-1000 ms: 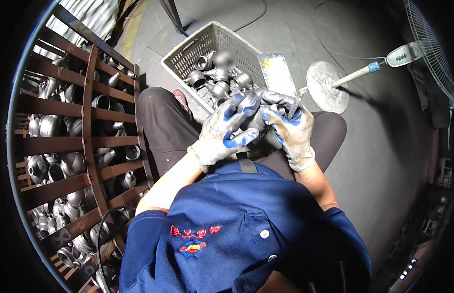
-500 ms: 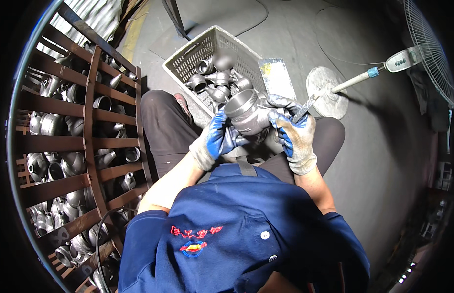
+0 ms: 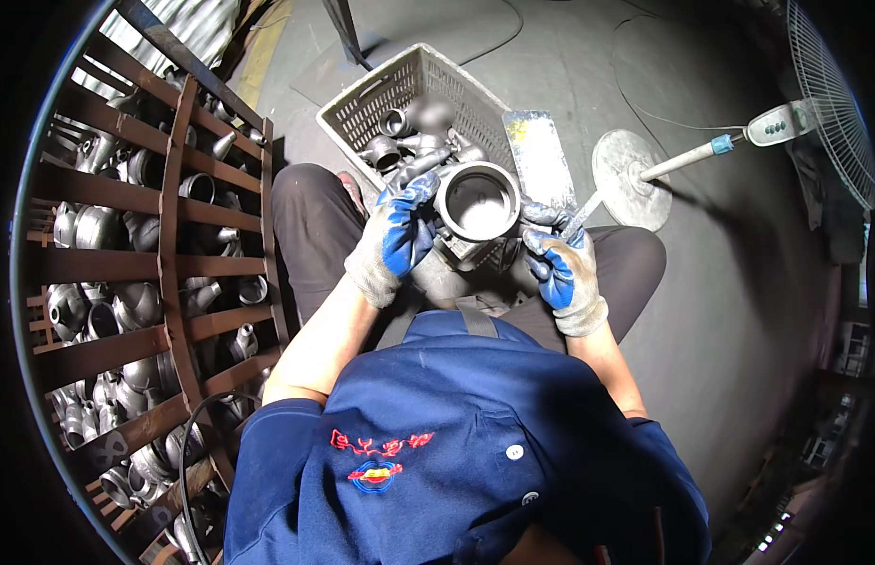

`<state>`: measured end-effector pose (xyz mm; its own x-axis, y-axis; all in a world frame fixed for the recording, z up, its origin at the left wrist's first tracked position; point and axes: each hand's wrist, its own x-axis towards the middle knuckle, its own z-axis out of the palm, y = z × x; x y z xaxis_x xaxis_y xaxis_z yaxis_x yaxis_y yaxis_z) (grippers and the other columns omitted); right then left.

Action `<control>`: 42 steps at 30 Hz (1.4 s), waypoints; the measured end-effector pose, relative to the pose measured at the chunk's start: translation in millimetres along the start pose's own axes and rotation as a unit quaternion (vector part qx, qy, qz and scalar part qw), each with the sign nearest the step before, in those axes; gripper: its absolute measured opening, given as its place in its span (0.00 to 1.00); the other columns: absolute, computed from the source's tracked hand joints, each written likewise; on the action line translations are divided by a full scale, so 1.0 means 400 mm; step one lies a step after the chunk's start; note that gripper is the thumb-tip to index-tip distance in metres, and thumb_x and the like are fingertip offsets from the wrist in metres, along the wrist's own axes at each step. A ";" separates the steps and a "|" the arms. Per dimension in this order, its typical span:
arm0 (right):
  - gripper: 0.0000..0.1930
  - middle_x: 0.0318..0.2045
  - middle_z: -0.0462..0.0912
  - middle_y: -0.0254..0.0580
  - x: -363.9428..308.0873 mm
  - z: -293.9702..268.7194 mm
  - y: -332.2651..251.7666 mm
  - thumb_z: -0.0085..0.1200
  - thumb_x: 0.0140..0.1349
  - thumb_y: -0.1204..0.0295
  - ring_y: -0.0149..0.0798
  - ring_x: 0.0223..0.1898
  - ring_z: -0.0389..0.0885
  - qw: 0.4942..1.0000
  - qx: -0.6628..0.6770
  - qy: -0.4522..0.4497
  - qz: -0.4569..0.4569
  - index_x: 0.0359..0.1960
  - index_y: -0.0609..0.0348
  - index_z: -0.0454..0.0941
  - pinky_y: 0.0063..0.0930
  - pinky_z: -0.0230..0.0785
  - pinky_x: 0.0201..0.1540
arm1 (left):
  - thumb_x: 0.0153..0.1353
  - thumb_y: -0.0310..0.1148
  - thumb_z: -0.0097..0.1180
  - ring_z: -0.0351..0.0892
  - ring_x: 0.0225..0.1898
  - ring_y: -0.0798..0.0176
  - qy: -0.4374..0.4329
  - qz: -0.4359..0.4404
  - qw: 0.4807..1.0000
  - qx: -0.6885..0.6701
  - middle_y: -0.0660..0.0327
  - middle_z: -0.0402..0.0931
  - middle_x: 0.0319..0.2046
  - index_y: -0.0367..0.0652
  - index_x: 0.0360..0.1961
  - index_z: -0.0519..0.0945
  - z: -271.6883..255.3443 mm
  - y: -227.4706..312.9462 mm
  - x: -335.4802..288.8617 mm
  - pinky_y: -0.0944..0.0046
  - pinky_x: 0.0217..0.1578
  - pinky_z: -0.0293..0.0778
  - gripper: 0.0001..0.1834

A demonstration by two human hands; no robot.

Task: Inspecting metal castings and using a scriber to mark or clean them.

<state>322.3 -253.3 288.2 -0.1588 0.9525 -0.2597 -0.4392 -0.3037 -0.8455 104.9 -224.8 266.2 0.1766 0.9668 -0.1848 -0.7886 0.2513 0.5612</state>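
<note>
A grey metal pipe fitting [image 3: 451,247] is held up between my gloved hands, its round open mouth facing up toward me. On its left side, my left hand [image 3: 392,235] grips the fitting by the rim, thumb and fingers against the metal. My right hand [image 3: 565,273] is closed round a flat grey file-like bar [image 3: 579,222] that points up and to the right. Some fingertips of that hand lie close to the fitting's right side; whether they press on it I cannot tell. Both gloves are whitish with blue palms.
Beyond the fitting stands a grey plastic crate [image 3: 362,94] with several similar fittings inside. A paint-marked board [image 3: 539,155] lies at its right. Farther right is a standing fan [image 3: 635,179]. A rusty metal cage [image 3: 174,235] full of castings runs along my left.
The fitting has turned so that its mouth faces me more squarely. My left hand has shifted from beneath it up to its left rim. The right hand still holds the bar.
</note>
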 end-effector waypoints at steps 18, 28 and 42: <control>0.02 0.16 0.65 0.28 0.038 -0.055 0.057 0.47 0.66 0.68 0.25 0.13 0.59 0.963 0.240 0.044 0.115 0.34 0.46 0.72 0.18 0.51 0.13 | 0.51 0.18 0.48 0.70 0.46 0.70 -0.005 0.010 0.982 0.189 0.60 0.71 0.50 0.39 0.57 0.69 0.070 0.045 -0.053 0.73 0.48 0.65 0.28; 0.06 0.17 0.65 0.27 0.036 -0.068 0.086 0.44 0.67 0.64 0.25 0.12 0.59 0.970 0.205 0.067 0.109 0.39 0.47 0.72 0.18 0.51 0.13 | 0.48 0.15 0.46 0.69 0.56 0.64 -0.036 0.048 0.977 0.203 0.57 0.69 0.54 0.36 0.58 0.67 0.045 0.035 -0.043 0.70 0.54 0.64 0.31; 0.15 0.31 0.70 0.28 0.044 -0.070 0.059 0.46 0.65 0.69 0.21 0.20 0.64 0.983 0.178 0.001 0.052 0.52 0.58 0.66 0.13 0.56 0.16 | 0.46 0.14 0.48 0.74 0.52 0.64 -0.036 0.005 0.991 0.126 0.55 0.70 0.54 0.35 0.55 0.69 0.023 0.038 -0.049 0.73 0.49 0.69 0.29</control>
<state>334.1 -243.1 250.6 -0.2179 0.9156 -0.3380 -0.7017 -0.3877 -0.5978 94.8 -239.4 285.9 0.2173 0.9680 -0.1253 -0.6199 0.2360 0.7484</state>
